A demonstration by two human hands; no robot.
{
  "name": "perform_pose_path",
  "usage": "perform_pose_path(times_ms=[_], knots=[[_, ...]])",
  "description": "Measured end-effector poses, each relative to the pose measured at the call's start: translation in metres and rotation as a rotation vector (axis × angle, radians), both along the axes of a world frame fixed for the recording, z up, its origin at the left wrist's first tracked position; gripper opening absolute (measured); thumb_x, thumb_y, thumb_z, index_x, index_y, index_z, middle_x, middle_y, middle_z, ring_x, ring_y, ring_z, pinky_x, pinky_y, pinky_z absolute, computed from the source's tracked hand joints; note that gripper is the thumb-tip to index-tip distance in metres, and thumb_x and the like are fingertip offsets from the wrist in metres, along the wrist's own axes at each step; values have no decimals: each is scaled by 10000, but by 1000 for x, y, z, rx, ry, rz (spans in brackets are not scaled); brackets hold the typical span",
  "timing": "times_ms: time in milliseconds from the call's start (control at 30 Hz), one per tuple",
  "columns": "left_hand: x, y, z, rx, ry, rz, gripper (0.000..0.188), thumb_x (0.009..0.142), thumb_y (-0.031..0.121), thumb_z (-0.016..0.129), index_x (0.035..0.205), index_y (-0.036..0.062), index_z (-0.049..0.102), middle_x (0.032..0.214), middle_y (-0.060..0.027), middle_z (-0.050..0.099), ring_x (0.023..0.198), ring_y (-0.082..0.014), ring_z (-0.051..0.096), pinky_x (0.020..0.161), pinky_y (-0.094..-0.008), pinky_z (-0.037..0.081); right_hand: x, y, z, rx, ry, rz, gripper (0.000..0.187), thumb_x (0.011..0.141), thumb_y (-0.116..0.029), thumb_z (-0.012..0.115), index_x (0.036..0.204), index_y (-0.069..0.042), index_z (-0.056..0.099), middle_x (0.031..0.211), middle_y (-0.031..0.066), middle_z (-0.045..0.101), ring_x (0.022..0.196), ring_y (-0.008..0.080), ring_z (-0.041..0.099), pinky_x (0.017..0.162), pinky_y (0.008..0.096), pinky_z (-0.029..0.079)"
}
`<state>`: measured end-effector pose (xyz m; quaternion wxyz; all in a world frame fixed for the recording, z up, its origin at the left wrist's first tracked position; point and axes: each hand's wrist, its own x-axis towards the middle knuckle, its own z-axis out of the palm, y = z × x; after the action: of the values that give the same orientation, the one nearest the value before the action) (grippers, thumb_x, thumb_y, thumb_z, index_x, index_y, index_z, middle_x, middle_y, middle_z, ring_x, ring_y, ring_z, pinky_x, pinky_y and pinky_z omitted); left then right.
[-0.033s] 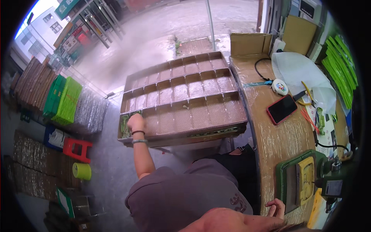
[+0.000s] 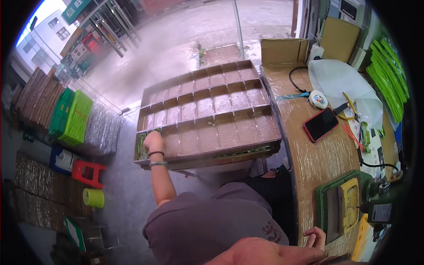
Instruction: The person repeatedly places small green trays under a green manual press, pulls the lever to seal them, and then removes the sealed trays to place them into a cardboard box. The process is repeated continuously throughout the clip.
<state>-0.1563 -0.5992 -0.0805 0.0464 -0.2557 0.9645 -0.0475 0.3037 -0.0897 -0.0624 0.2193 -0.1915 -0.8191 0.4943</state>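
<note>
A wide brown tray (image 2: 203,137), divided into rows of compartments, lies in front of me. My left hand (image 2: 153,141) reaches into its near-left corner with the fingers curled closed; what they hold, if anything, is hidden from above. Beside the knuckles, small green pieces (image 2: 141,143) lie in the corner compartment. Off to the right, my right hand (image 2: 314,237) rests at the near edge of the workbench (image 2: 304,185), its fingers loosely bent and apart, nothing in them. Closest to it is a green frame with a yellow insert (image 2: 349,205).
On the bench lie a phone (image 2: 320,125), a round white case (image 2: 318,99), yellow-handled pliers (image 2: 351,108) and translucent wrap (image 2: 344,79). A dark green machine (image 2: 382,205) stands at the right. Leftward are stacked green trays (image 2: 77,117), a red stool (image 2: 88,173) and a yellow-green bucket (image 2: 93,198).
</note>
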Motion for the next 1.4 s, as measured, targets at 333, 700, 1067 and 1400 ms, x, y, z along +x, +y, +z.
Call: perform_pose_path(times_ms=[333, 700, 1067, 1400], knots=[[51, 267, 54, 1421, 74, -1028, 258, 975, 234, 600, 845, 21, 662, 641, 17, 579, 546, -62, 519, 485, -237, 412, -138, -64, 55, -79, 88, 89, 496, 756, 22, 759, 1224, 10, 595, 1126, 129, 608, 761, 178, 622, 725, 303, 515], [151, 429, 82, 1700, -863, -1295, 252, 964, 251, 635, 976, -1, 646, 611, -13, 578, 497, -87, 528, 475, -234, 441, -118, -54, 46, 93, 131, -482, 435, 870, 28, 625, 1303, 9, 579, 989, 117, 662, 786, 142, 641, 677, 251, 524], [147, 481, 112, 979, -214, -2533, 722, 709, 287, 825, 1317, 33, 529, 1224, -179, 565, 1143, -373, 545, 973, -442, 464, -67, -11, 70, -409, 248, -622, 246, 977, -69, 531, 1160, 10, 676, 831, 1, 652, 656, 38, 559, 562, 194, 465], [121, 563, 145, 895, 19, -2559, 583, 654, 285, 855, 1115, 16, 618, 1024, -147, 617, 986, -349, 605, 836, -409, 505, -23, 18, 61, -49, 279, -1030, 169, 941, -114, 630, 1057, -1, 679, 884, 48, 692, 673, 86, 592, 600, 223, 467]])
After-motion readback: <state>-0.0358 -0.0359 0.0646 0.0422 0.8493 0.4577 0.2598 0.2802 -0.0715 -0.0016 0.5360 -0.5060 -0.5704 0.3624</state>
